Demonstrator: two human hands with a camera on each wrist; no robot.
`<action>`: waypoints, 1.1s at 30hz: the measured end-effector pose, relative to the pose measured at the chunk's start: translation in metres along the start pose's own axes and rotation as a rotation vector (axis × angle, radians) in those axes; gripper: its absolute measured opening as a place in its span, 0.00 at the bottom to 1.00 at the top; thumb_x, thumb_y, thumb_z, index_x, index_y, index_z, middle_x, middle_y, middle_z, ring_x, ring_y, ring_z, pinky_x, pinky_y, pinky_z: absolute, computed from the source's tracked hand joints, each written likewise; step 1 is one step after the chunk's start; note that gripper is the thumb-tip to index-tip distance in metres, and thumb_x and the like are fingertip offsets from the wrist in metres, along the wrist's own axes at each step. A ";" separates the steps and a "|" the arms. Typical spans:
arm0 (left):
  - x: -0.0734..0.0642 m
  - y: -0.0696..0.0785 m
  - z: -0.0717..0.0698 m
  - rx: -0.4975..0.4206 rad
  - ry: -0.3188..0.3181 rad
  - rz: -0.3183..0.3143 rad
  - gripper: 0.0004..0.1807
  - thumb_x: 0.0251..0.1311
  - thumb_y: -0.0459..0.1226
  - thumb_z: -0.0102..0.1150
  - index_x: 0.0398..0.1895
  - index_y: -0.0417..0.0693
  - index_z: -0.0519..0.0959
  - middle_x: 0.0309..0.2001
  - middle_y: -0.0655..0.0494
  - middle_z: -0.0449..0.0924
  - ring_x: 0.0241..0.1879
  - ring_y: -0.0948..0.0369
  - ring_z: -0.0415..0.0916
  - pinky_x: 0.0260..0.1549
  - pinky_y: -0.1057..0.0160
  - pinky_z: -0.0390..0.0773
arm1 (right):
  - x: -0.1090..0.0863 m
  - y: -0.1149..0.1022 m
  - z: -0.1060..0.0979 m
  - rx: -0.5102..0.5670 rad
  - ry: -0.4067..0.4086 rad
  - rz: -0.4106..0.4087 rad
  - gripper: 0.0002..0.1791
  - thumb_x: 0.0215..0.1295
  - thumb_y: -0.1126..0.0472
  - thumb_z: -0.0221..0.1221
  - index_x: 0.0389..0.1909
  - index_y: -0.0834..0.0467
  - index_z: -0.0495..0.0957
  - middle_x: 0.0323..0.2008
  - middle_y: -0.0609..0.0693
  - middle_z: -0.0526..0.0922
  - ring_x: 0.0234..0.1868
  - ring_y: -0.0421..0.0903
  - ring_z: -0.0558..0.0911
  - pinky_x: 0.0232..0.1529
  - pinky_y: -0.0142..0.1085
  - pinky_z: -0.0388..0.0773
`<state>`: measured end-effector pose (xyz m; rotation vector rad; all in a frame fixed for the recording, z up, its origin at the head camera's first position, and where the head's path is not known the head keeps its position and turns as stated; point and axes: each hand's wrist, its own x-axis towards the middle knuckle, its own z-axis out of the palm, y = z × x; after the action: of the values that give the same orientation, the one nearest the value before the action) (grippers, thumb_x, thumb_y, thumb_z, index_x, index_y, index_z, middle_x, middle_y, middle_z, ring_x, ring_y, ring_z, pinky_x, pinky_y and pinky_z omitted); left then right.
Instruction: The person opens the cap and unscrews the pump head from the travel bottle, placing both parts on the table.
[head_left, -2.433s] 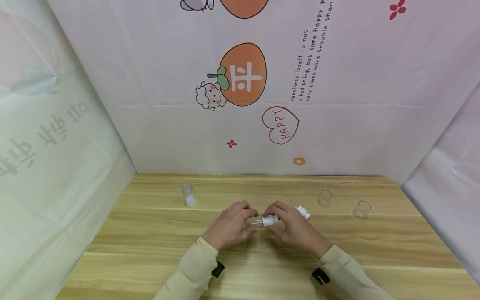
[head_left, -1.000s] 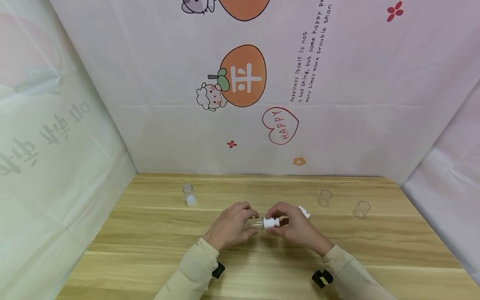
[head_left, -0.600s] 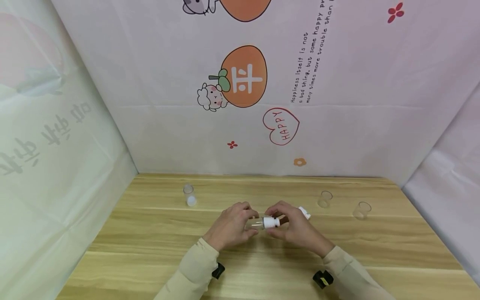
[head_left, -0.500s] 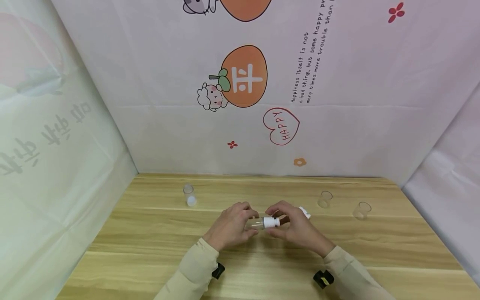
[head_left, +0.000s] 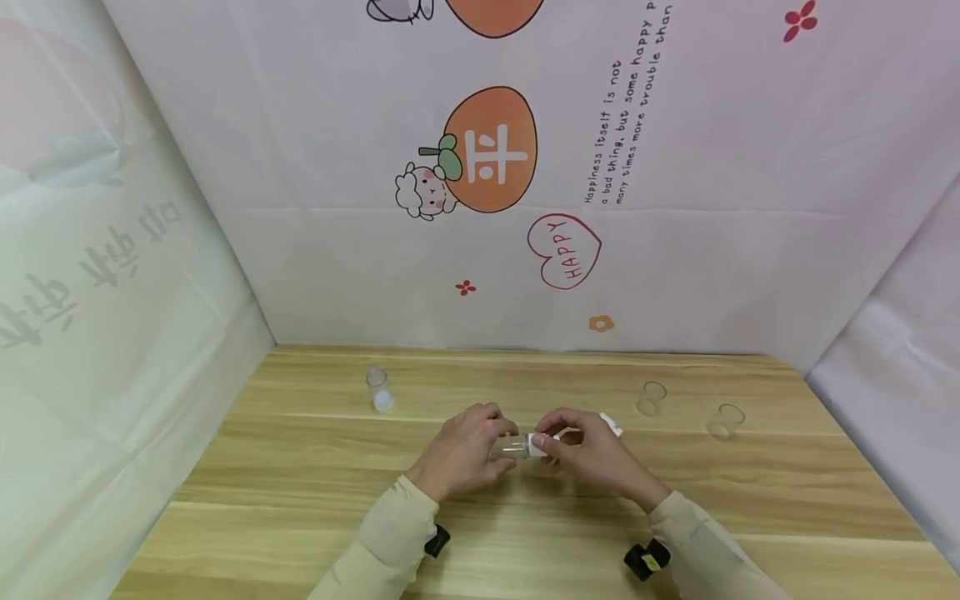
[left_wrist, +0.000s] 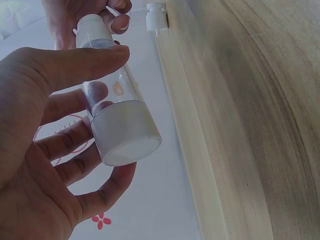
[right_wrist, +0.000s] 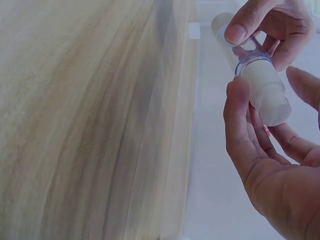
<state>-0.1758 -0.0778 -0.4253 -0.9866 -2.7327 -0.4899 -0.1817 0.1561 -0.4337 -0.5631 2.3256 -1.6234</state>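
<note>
In the head view my left hand (head_left: 465, 450) grips a small clear bottle (head_left: 512, 447), tilted over the table. Its white base (left_wrist: 126, 132) shows in the left wrist view, with my thumb along one side and fingers curled round the other. My right hand (head_left: 592, 450) is at the bottle's white top (right_wrist: 265, 92), thumb laid on it and other fingers behind. In the right wrist view one of those fingers stands off the top. Partly behind my right hand, a white pump head (head_left: 611, 424) rests on the table.
A second clear bottle (head_left: 378, 385) with a white part at its near end stands at the back left. Two clear cups, one nearer (head_left: 726, 422) and one farther (head_left: 650, 398), stand at the right. A printed white sheet (head_left: 337, 275) rises behind the wooden table (head_left: 300, 467).
My right thumb has moved from below the white top to lie across it, and the right hand has rolled slightly. My left hand keeps its grip on the bottle in about the same place.
</note>
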 end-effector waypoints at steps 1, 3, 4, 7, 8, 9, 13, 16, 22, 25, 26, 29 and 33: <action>0.000 0.000 0.000 -0.001 -0.001 0.000 0.19 0.55 0.46 0.77 0.47 0.49 0.86 0.42 0.59 0.79 0.40 0.62 0.75 0.38 0.64 0.78 | 0.000 0.000 0.000 0.005 0.002 0.006 0.15 0.70 0.56 0.65 0.48 0.65 0.80 0.43 0.59 0.81 0.36 0.63 0.85 0.35 0.50 0.84; 0.000 -0.001 0.000 -0.003 -0.003 0.000 0.19 0.55 0.46 0.77 0.47 0.49 0.86 0.42 0.59 0.79 0.40 0.62 0.75 0.38 0.65 0.78 | 0.001 0.000 0.000 0.005 0.007 0.011 0.14 0.71 0.57 0.64 0.47 0.65 0.80 0.42 0.59 0.82 0.36 0.62 0.85 0.35 0.51 0.84; 0.000 -0.001 0.000 -0.005 -0.003 0.000 0.19 0.55 0.46 0.77 0.47 0.49 0.86 0.42 0.59 0.79 0.40 0.62 0.75 0.38 0.65 0.78 | 0.002 0.001 0.000 0.001 0.009 0.012 0.14 0.71 0.58 0.64 0.47 0.65 0.80 0.42 0.58 0.82 0.35 0.62 0.85 0.35 0.50 0.84; 0.001 -0.001 0.000 -0.008 -0.003 0.000 0.19 0.55 0.45 0.77 0.47 0.49 0.86 0.42 0.59 0.79 0.40 0.62 0.75 0.37 0.65 0.78 | 0.002 0.001 0.000 -0.006 0.010 0.009 0.13 0.70 0.58 0.65 0.46 0.64 0.81 0.41 0.58 0.82 0.34 0.62 0.85 0.35 0.51 0.84; 0.001 -0.001 0.000 -0.008 -0.003 0.001 0.19 0.55 0.46 0.77 0.47 0.48 0.86 0.42 0.59 0.79 0.40 0.62 0.75 0.37 0.65 0.78 | 0.002 0.001 0.000 -0.007 0.009 0.006 0.13 0.70 0.58 0.65 0.46 0.64 0.81 0.40 0.58 0.82 0.34 0.62 0.85 0.35 0.51 0.84; 0.001 -0.001 0.000 -0.010 -0.002 0.001 0.19 0.55 0.46 0.77 0.47 0.48 0.86 0.42 0.59 0.79 0.39 0.62 0.75 0.37 0.65 0.77 | 0.002 0.001 0.000 -0.011 0.008 0.001 0.13 0.69 0.58 0.66 0.46 0.64 0.81 0.41 0.58 0.82 0.34 0.62 0.85 0.35 0.50 0.84; 0.001 -0.002 0.000 -0.015 0.000 0.002 0.19 0.55 0.45 0.77 0.47 0.49 0.86 0.42 0.59 0.79 0.39 0.63 0.74 0.37 0.66 0.77 | 0.001 0.002 0.000 -0.065 0.018 -0.057 0.12 0.66 0.59 0.68 0.45 0.61 0.81 0.43 0.56 0.83 0.36 0.56 0.84 0.36 0.44 0.85; 0.001 -0.002 -0.001 -0.017 0.000 0.001 0.19 0.55 0.45 0.77 0.47 0.49 0.86 0.42 0.59 0.79 0.39 0.63 0.74 0.37 0.66 0.77 | 0.001 0.004 0.000 -0.106 0.034 -0.144 0.11 0.63 0.63 0.70 0.44 0.60 0.82 0.44 0.55 0.83 0.39 0.50 0.84 0.38 0.39 0.84; 0.000 -0.002 0.000 -0.021 -0.002 0.002 0.19 0.55 0.45 0.77 0.47 0.49 0.86 0.42 0.59 0.79 0.39 0.64 0.74 0.37 0.66 0.77 | 0.002 0.009 0.001 -0.167 0.063 -0.293 0.14 0.56 0.69 0.73 0.41 0.54 0.83 0.42 0.49 0.82 0.41 0.46 0.81 0.37 0.40 0.85; 0.000 -0.002 0.000 -0.027 -0.003 0.000 0.19 0.55 0.45 0.77 0.47 0.48 0.86 0.42 0.59 0.79 0.39 0.64 0.74 0.37 0.67 0.77 | 0.003 0.011 0.002 -0.209 0.077 -0.363 0.17 0.53 0.72 0.74 0.42 0.54 0.83 0.42 0.47 0.81 0.41 0.45 0.81 0.35 0.39 0.85; 0.000 -0.002 0.000 -0.030 -0.003 -0.001 0.19 0.55 0.45 0.77 0.47 0.48 0.86 0.42 0.59 0.79 0.39 0.64 0.74 0.37 0.67 0.77 | 0.004 0.012 0.003 -0.220 0.081 -0.383 0.18 0.53 0.73 0.74 0.42 0.55 0.82 0.42 0.47 0.81 0.40 0.45 0.81 0.35 0.39 0.84; 0.000 -0.002 0.000 -0.038 -0.001 -0.002 0.19 0.55 0.45 0.77 0.47 0.48 0.86 0.42 0.58 0.79 0.38 0.64 0.74 0.36 0.67 0.76 | 0.004 0.012 0.003 -0.237 0.090 -0.407 0.21 0.50 0.74 0.75 0.44 0.57 0.82 0.42 0.48 0.81 0.41 0.46 0.82 0.35 0.39 0.84; 0.000 -0.002 0.000 -0.048 0.001 -0.004 0.19 0.55 0.45 0.77 0.47 0.47 0.86 0.42 0.57 0.80 0.38 0.63 0.73 0.36 0.66 0.76 | 0.003 0.010 0.003 -0.249 0.089 -0.373 0.21 0.51 0.72 0.75 0.46 0.58 0.81 0.44 0.47 0.81 0.42 0.49 0.83 0.37 0.40 0.85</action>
<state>-0.1771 -0.0793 -0.4259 -0.9926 -2.7347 -0.5582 -0.1850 0.1557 -0.4441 -1.0528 2.6312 -1.5344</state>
